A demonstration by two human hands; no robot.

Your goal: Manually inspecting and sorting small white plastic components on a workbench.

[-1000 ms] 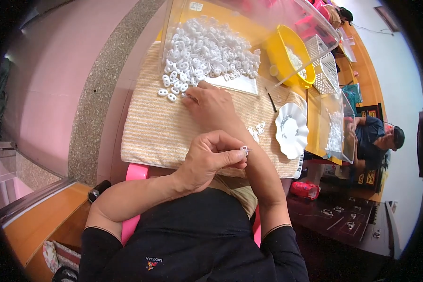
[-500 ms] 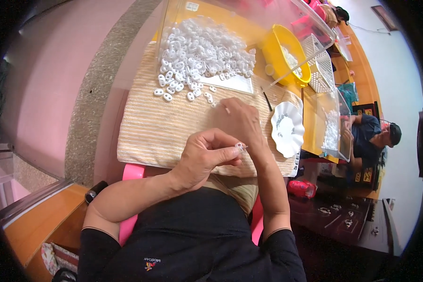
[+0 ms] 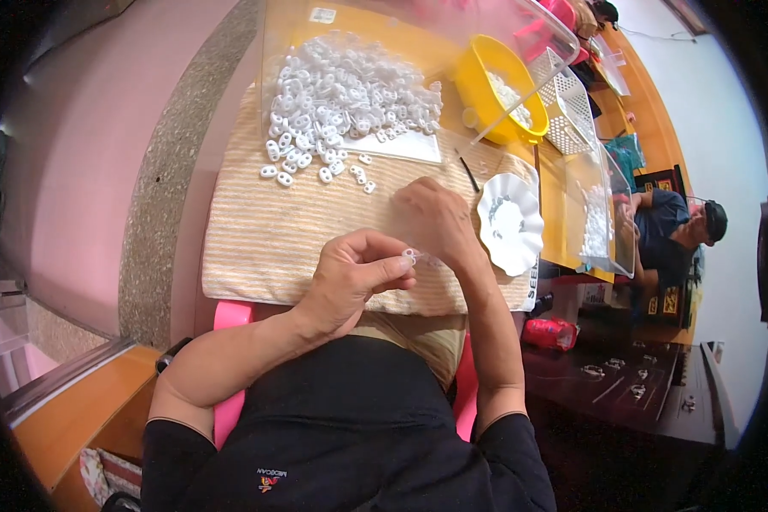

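Observation:
My left hand [image 3: 356,277] pinches a small white two-holed plastic piece [image 3: 410,254] between thumb and forefinger, above a striped towel [image 3: 264,230]. Just beyond it, my right hand [image 3: 438,220] is low over the towel, its fingers curled downward and blurred. Whether it holds anything does not show. A faint, clear bit lies between the piece and my right wrist, too unclear to name. Several loose white pieces [image 3: 363,175] are on the towel ahead of my hands. Behind them a large heap of the same pieces [image 3: 341,94] spills from a clear plastic bin [image 3: 439,154].
A white wavy-edged dish [image 3: 520,239] sits right of my right hand, with a thin black tool [image 3: 468,173] beyond it. Farther back are a yellow basin [image 3: 478,85] and a white perforated basket [image 3: 567,107]. A co-worker [image 3: 661,230] sits at right beside another clear bin [image 3: 610,247].
The view has shifted slightly, moving the table's contents leftward in the picture. My left hand still pinches the piece and now shows a little farther from my right wrist.

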